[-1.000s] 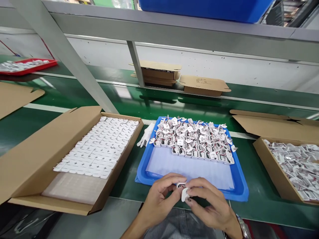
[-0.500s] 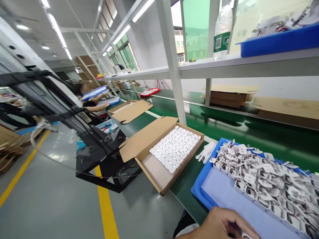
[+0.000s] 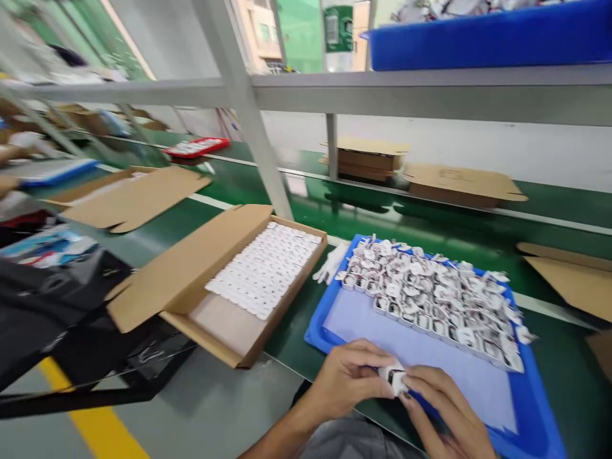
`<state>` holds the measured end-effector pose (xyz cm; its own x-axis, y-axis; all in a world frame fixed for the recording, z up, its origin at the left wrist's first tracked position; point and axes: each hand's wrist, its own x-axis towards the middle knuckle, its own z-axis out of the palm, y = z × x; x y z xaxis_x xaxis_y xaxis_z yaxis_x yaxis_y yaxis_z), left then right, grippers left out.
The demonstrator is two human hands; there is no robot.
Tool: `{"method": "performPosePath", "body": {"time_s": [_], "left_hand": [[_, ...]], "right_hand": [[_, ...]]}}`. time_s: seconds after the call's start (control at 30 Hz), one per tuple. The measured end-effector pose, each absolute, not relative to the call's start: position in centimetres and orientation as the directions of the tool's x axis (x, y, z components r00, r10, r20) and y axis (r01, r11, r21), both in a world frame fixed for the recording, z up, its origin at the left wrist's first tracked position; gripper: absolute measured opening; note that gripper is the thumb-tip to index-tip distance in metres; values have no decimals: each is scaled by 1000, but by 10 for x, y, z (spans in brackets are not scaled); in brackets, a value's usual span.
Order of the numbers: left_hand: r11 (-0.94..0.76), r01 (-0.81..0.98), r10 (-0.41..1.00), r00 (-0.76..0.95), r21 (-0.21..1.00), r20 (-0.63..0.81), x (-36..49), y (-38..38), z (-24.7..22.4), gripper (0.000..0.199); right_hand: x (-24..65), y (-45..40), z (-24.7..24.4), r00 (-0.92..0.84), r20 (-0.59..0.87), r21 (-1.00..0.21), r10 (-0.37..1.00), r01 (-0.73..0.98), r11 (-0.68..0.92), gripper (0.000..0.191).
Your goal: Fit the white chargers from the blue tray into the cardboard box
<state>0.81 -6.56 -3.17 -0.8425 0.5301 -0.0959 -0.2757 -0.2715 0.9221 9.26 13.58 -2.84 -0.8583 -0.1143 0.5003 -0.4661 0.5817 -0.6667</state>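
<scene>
Above the near edge of the blue tray, my left hand pinches a small white square case with a dark inside. My right hand grips the same case from the other side, fingertips on its right part. Behind the hands, the tray's far part holds rows of similar white cases with loose lids and thin wires. A pale sheet lines the tray floor in front of them. What the fingers do inside the case is too small to make out.
Left of the tray stands an open cardboard box with rows of white pieces. A white glove lies between box and tray. Another blue tray and a bottle sit on the shelf. A co-worker's arm shows far left.
My view has swung right and down toward the blue tray. Both hands now show, together on the white case; earlier only one hand was visible at the bottom edge.
</scene>
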Motion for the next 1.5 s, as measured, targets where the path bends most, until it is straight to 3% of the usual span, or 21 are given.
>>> {"method": "performPosePath", "body": {"time_s": [0.2,0.37,0.47,0.53,0.83,1.17,1.5], "left_hand": [[-277,-202,627,-779,940,18,0,-67,-27,24],[-269,-74,614,-781,960,112,-6,-65,-33,26],[-240,-53,637,-762,969,116,-9,-66,-38,27],[-247,-62,653,-748,967,119,-10,-68,-41,30],[-284,-139,607,-792,949,66,-9,-64,-40,20],[-260,-76,583,-807,963,93,-11,-50,-36,19],[-158,-45,583,-811,986,56,-13,-48,-32,21]], "right_hand": [[86,125,-24,-853,515,-727,-83,-487,484,43],[84,133,-30,-977,207,-932,47,-183,313,43],[80,134,-29,-997,66,-986,50,-58,153,40],[75,132,-27,-997,58,-993,45,-53,101,35],[69,126,-32,-983,138,-980,117,-118,163,28],[68,131,-37,-995,43,-998,95,-47,-39,31],[63,131,-35,-989,-30,-999,142,26,-30,31]]}}
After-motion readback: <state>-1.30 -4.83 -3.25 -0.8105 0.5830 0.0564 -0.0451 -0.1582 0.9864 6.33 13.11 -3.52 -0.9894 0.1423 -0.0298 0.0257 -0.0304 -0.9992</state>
